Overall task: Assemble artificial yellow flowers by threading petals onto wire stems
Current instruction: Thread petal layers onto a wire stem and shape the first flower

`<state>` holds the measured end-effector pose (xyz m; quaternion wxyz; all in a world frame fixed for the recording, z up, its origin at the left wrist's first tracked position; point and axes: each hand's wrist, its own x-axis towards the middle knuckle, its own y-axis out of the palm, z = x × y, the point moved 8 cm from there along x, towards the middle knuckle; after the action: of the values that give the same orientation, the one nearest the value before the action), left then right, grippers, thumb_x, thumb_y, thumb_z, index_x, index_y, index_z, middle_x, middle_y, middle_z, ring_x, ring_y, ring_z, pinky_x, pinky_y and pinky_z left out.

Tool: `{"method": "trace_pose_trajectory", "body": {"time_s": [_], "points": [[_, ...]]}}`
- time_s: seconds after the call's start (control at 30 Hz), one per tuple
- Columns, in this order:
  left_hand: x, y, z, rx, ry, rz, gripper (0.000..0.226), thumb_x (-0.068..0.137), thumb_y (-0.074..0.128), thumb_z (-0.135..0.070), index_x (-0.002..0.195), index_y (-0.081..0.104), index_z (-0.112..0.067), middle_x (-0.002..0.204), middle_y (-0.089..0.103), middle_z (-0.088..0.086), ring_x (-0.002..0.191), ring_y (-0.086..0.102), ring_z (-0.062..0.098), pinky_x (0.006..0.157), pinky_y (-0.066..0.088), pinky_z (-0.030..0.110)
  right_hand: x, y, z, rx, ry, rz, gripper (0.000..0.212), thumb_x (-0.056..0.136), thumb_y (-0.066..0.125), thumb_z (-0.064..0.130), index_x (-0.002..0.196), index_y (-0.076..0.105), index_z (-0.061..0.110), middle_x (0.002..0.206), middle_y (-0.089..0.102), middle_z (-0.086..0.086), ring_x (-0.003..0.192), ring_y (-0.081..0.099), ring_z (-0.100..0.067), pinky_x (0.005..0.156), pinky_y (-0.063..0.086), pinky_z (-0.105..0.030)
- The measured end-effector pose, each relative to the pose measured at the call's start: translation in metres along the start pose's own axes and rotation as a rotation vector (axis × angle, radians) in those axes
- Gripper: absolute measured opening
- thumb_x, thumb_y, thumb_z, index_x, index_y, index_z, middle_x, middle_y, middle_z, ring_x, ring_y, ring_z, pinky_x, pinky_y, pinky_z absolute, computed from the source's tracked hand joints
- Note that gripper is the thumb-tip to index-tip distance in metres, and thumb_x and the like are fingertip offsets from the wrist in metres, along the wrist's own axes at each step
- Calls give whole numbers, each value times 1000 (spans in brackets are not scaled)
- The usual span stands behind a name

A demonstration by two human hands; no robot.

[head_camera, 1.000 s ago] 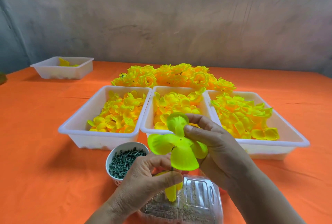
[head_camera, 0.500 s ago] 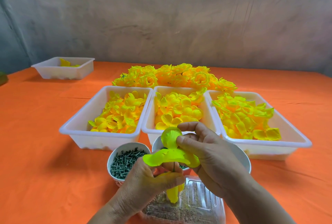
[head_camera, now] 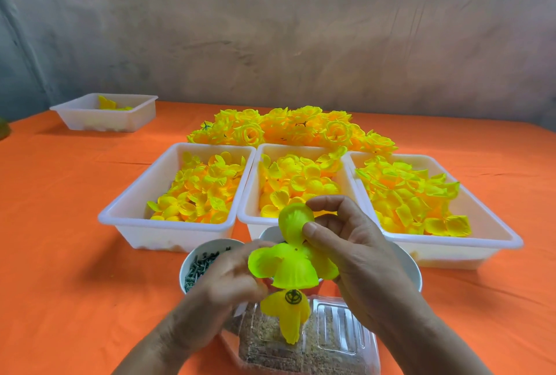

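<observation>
A yellow-green petal layer (head_camera: 284, 266) sits spread on a partly built flower (head_camera: 287, 317) whose bud hangs downward with a dark green plastic disc showing. My left hand (head_camera: 222, 281) grips the flower from the left, just under the petals. From the right, my right hand (head_camera: 346, 242) pinches the layer's top petal between thumb and forefinger. The stem is hidden by petals and fingers.
Three white trays of loose yellow petals (head_camera: 168, 218) (head_camera: 249, 215) (head_camera: 487, 242) stand side by side, with finished yellow flowers (head_camera: 288, 129) behind. A bowl of dark green stems (head_camera: 204, 257) sits left, a second bowl (head_camera: 406, 263) right, a clear plastic box (head_camera: 340, 335) below, a small tray (head_camera: 105, 112) far left.
The petal layer has gone down the stem onto the flower. The flower tilted toward me, so its green disc now shows. My right hand shifted its pinch to the top petal.
</observation>
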<state>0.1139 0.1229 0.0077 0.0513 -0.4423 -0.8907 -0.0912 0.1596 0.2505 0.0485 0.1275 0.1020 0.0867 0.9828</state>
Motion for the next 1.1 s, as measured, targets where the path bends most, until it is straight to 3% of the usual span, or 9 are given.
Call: {"method": "trace_pose_trajectory", "body": {"time_s": [0.1,0.2,0.27,0.4,0.57,0.67,0.8,1.0,1.1], "points": [[-1,-26,-8,-196,-18,-161,59,53,71,-33,103,72,-3,107,68,25,98,64,31,82,52,34,-1,0,4,9,-42,10,20,79,70,16,92,67,31,77,66,-5,71,61,-21,59,45,-34],[-2,-30,-25,-104,-57,-242,63,69,60,-59,106,72,-9,104,69,24,94,66,29,80,49,34,-2,1,7,12,-85,18,21,77,67,19,93,66,32,79,66,-7,75,62,-24,61,45,-35],[-2,-22,-37,1,-94,-251,60,64,60,-65,99,75,-18,94,72,16,85,69,23,74,52,30,-3,2,8,9,-109,16,21,77,67,19,93,66,32,80,66,-9,75,62,-25,60,45,-36],[-1,-3,-50,143,-152,-253,50,50,77,-56,93,73,-32,84,72,-6,77,69,8,66,51,26,-6,5,12,14,-136,20,21,77,67,17,94,66,29,77,68,-8,70,64,-20,55,50,-29],[1,10,-51,48,-168,-275,58,55,87,-6,107,63,-14,69,70,7,61,69,19,56,58,28,-9,4,16,-9,-144,5,20,78,69,17,95,65,27,76,67,-8,69,63,-18,54,48,-27],[1,13,-52,-26,-153,-294,52,56,74,-6,106,62,-11,69,71,11,58,70,22,51,57,29,-11,3,16,-35,-115,16,21,75,68,22,94,65,30,76,69,-4,68,65,-16,55,48,-26],[1,14,-52,-21,-136,-294,55,56,86,3,103,64,-13,73,73,12,61,71,24,51,56,27,-15,3,11,-103,-16,53,30,73,71,28,102,62,32,83,71,-2,71,68,-13,55,49,-19],[1,16,-56,-48,-88,-284,35,58,73,-2,86,73,-24,73,73,9,63,72,23,54,57,28,-18,4,4,-60,88,54,45,69,71,24,112,59,30,77,68,2,73,68,-20,65,52,-43],[0,18,-59,-64,-80,-267,36,57,77,-4,84,73,-27,73,72,9,63,71,23,55,57,30,-19,5,9,17,89,64,45,68,71,20,111,61,27,71,62,2,66,63,-18,61,50,-41]]}}
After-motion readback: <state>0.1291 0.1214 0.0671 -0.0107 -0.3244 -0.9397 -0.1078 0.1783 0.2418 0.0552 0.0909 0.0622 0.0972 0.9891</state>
